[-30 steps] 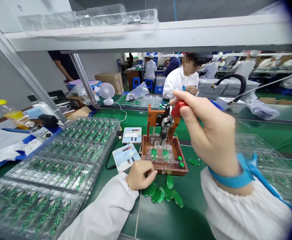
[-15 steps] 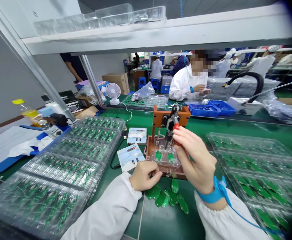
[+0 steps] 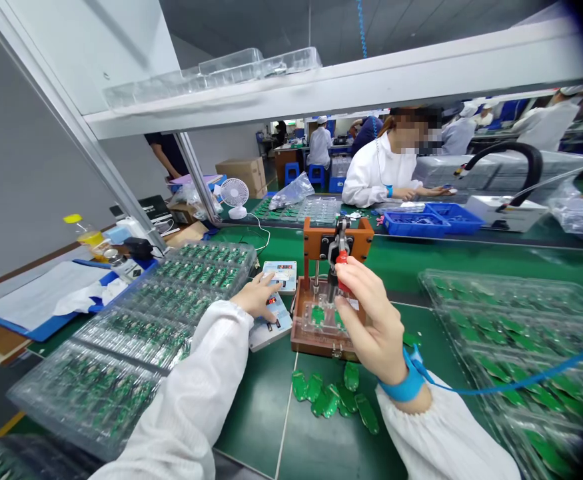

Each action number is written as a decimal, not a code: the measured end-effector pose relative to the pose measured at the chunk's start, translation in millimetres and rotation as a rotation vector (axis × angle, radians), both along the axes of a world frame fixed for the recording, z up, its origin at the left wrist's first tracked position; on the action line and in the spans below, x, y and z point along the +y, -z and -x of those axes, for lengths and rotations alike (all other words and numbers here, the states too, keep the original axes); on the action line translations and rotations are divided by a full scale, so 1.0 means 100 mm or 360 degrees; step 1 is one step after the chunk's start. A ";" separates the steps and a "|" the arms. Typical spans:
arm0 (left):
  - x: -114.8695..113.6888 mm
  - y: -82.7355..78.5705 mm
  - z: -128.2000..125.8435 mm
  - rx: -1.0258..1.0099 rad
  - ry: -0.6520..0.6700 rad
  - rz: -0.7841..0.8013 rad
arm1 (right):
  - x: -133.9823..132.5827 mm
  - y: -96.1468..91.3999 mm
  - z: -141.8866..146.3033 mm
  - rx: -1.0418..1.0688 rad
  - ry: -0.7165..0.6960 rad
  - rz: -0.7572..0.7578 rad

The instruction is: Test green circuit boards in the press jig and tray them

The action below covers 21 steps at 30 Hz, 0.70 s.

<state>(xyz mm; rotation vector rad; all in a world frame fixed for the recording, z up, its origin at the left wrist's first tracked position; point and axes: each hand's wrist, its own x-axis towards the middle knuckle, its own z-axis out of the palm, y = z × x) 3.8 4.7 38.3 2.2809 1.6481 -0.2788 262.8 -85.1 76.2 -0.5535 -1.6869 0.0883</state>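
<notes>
Head view: right hand [image 3: 371,327] holds red handle [image 3: 342,273].

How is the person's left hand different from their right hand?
The left hand lies open on a digital counter box, but the right hand curls around a red handle on a wooden-framed press. The right hand has a blue wrist strap and the left hand shows none. Both hands are bare and come out of white sleeves.
</notes>
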 end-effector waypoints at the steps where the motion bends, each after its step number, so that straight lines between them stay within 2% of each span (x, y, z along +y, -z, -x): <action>1: 0.04 0.00 -0.01 0.0081 0.0007 0.0060 | 0.00 0.00 0.00 0.0002 -0.0001 0.0003; 6: 0.19 0.07 -0.09 0.0189 0.0096 0.0180 | -0.01 0.00 0.02 0.0010 0.0008 0.0003; 12: 0.27 0.15 -0.07 0.0230 0.0155 0.0231 | -0.02 0.00 0.02 0.0013 0.0017 -0.0008; 21: 0.23 0.09 0.13 0.0107 0.0073 0.0158 | -0.01 0.01 0.03 -0.0002 0.0056 -0.0026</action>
